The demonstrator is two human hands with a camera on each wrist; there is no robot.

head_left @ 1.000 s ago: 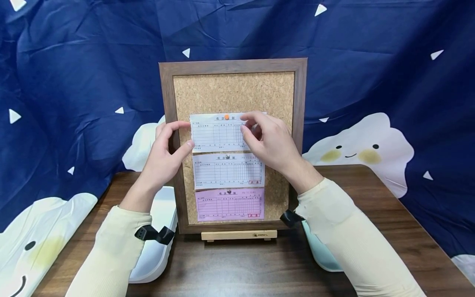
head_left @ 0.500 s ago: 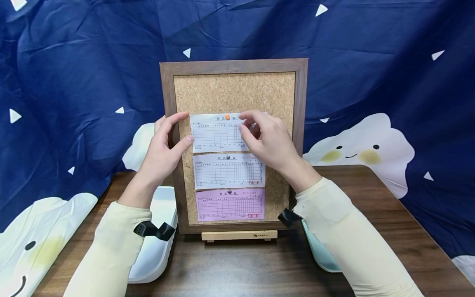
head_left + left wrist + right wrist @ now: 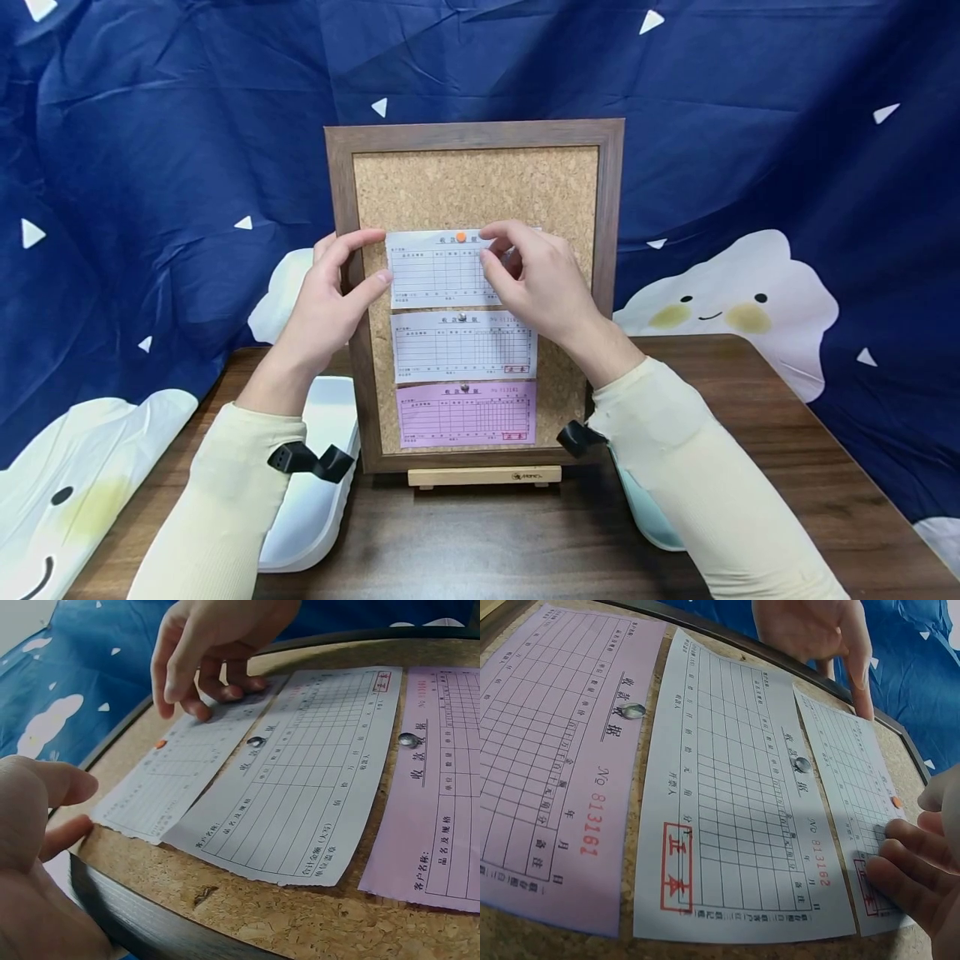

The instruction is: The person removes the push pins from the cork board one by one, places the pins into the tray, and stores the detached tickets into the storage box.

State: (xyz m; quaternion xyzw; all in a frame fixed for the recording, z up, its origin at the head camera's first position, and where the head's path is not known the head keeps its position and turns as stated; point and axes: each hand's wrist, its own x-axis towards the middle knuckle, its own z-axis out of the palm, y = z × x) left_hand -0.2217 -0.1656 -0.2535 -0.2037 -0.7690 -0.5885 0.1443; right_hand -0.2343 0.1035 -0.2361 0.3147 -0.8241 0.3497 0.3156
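The top white slip point(image 3: 429, 271) is running left-to-right on the corkboard point(image 3: 480, 192), orange pin point(image 3: 461, 237) sitting just left of my right hand point(image 3: 546, 283), the nearer one. Those fingers point(image 3: 504, 231) are resting loosely bent, gripping nothing visible; my left hand point(image 3: 324, 302) is sitting spread, empty, at the slip's left edge.

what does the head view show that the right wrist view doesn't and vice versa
Only the head view: white tray, green tray, pale sleeves. Only the right wrist view: the red stamp on the top white slip, hidden behind the right hand in the head view. Both show that slip and hand, plus the left hand, middle white slip, pink slip, orange pin, two silver pins and cork board.
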